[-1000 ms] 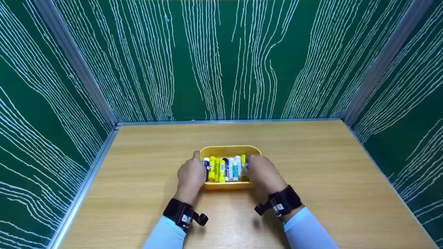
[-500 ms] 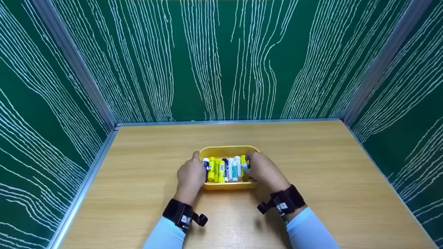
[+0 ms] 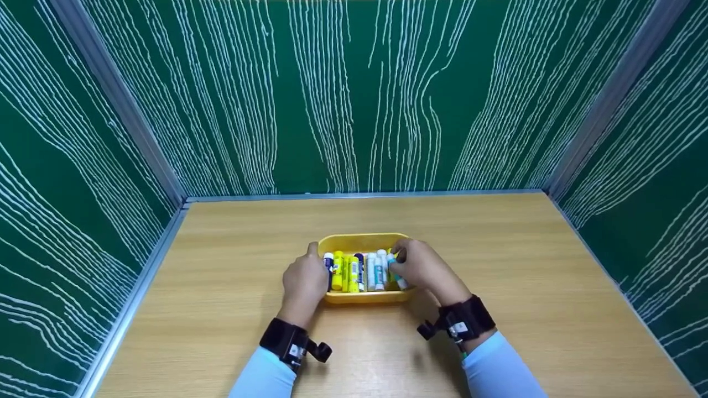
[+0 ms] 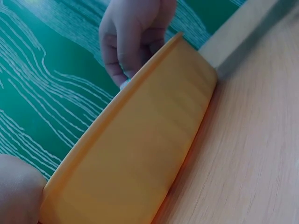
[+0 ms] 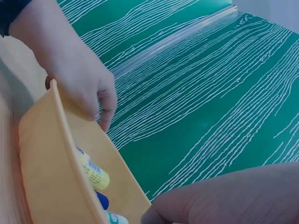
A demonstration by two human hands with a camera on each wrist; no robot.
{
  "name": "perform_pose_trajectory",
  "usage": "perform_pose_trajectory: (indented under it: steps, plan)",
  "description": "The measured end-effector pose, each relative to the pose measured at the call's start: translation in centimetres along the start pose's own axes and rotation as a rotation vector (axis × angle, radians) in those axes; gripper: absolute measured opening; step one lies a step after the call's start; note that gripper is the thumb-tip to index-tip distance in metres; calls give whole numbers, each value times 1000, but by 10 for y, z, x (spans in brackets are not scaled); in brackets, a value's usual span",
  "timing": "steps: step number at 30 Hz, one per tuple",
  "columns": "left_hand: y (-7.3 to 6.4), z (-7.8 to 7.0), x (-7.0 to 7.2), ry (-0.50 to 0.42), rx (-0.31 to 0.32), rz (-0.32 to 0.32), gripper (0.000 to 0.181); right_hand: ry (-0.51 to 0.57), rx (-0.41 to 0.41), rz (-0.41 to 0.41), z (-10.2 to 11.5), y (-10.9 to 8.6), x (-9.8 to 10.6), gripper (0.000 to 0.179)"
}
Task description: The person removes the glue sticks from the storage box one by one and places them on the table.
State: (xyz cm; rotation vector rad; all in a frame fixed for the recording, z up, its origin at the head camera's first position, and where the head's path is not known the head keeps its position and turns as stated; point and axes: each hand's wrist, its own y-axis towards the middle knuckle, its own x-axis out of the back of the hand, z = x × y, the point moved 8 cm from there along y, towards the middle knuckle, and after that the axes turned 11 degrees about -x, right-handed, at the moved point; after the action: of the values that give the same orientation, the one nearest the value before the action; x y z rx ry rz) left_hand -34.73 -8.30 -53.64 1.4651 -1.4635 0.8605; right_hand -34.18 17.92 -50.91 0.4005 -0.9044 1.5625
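Note:
A yellow plastic bin [image 3: 365, 298] stands on the table, holding a row of glue sticks: yellow ones [image 3: 338, 271] toward the left, white and teal ones [image 3: 379, 273] toward the right, dark blue-and-white ones among them. My left hand [image 3: 305, 279] grips the bin's left end, and in the right wrist view its fingers [image 5: 107, 105] hook over the rim. At the right end, my right hand [image 3: 426, 268] pinches a white and teal glue stick [image 3: 392, 260], which leans inside the bin. From the left wrist, the bin's wall [image 4: 126, 140] hides nearly all the contents.
The wooden table [image 3: 249, 232] meets green panels [image 3: 365, 110] with wavy white lines on three sides. Metal strips [image 3: 127, 105] run along the panel corners and the table's back edge. Dark camera bands [image 3: 286, 340] sit on both wrists.
My right hand has drawn slightly right and the white and teal glue stick in its fingers now shows, tilted. Neighbouring white sticks have shifted slightly. My left hand stays on the bin.

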Motion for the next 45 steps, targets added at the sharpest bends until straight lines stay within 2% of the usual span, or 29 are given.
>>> perform_pose_trajectory:
  steps: [10, 15, 22, 31, 35, 39, 45]
  plan:
    - [-2, 1, 1, 9, -7, -23, 51, 1, 90, -79, -1, 0, 19, 25]
    - [-2, 2, -1, -2, 1, -8, 51, 16, 82, -70, -5, 0, 25, 25]
    - [-1, 2, -2, -12, 14, 4, 52, 94, 48, -44, -12, 2, 34, 27]
    - [0, 2, -2, -10, 19, 7, 51, 130, 43, -92, -26, 7, 54, 27]
    - [-1, 2, -1, -11, 5, -18, 50, 138, 20, -113, -36, 11, 62, 28]
    - [-2, 2, 0, -5, -15, -44, 47, 151, -28, -101, -49, 17, 67, 29]
    - [-1, 1, -1, -3, -17, -32, 48, 135, -124, -69, -71, 28, 65, 31]
